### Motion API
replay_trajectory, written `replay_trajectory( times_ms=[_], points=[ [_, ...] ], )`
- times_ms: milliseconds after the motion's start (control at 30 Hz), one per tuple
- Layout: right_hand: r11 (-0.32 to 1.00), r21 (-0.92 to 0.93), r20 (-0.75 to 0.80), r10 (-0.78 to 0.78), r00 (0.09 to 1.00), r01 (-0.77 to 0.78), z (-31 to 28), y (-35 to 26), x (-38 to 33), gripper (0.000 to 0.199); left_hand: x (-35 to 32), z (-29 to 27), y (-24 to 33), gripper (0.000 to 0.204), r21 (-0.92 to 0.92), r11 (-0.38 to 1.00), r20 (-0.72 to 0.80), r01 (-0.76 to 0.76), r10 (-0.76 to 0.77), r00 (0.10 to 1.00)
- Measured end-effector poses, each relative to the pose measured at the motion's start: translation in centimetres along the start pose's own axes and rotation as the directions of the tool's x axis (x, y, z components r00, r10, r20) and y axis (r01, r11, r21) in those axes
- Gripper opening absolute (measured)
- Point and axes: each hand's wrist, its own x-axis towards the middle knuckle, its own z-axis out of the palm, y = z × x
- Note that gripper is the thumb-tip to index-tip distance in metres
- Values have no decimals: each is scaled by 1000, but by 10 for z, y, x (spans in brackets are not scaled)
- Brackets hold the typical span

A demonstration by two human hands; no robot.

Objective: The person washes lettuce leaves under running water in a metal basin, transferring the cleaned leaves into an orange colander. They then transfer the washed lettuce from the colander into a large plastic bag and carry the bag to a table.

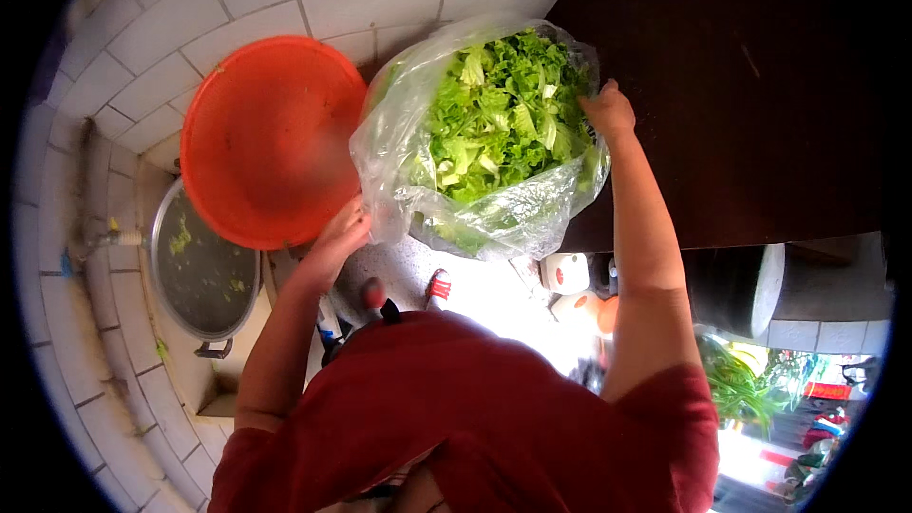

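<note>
Between my hands hangs a large clear plastic bag (389, 138), its mouth wide and facing up. Chopped green lettuce (503, 114) fills it nearly to the rim. My left hand (344, 236) is closed on the bag's lower left edge, its fingertips partly hidden by the plastic. At the right side of the rim, my right hand (608, 112) grips the bag, with part of its fingers behind the film. A big round orange basin (271, 138), with only some wetness or specks inside, stands just left of the bag.
A metal pot (204, 271) of water with lettuce scraps sits in the sink area below the basin. A dark brown surface (731, 114) lies to the right. White jugs (568, 274) stand on the floor near my feet. Green stalks (736, 385) are at lower right.
</note>
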Motion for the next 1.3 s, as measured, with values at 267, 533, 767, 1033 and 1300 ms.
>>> replay_trajectory(
  times_ms=[267, 533, 767, 1033, 1300],
  points=[
    [289, 930, -184, -173, 968, 228, -34, 17, -29, 6, -30, 18, 57, 39, -12, 993, -302, -119, 110, 947],
    [181, 944, 330, -440, 836, -277, -76, 26, -70, 49, -78, 34, 147, 57, -93, 904, -244, -416, 384, 890],
    [164, 967, 253, -655, 712, -193, -102, 51, -58, 30, -89, 84, 220, 61, 115, 826, -117, -552, 563, 818],
    [-360, 913, -244, -858, 453, -190, -119, 29, -47, 95, -66, 161, 264, 61, 380, 680, 70, -627, 655, 753],
    [-15, 981, -128, -794, 594, 192, -168, -30, -105, 60, 14, 266, 330, 31, 685, 35, 617, -728, 505, 604]
  ],
)
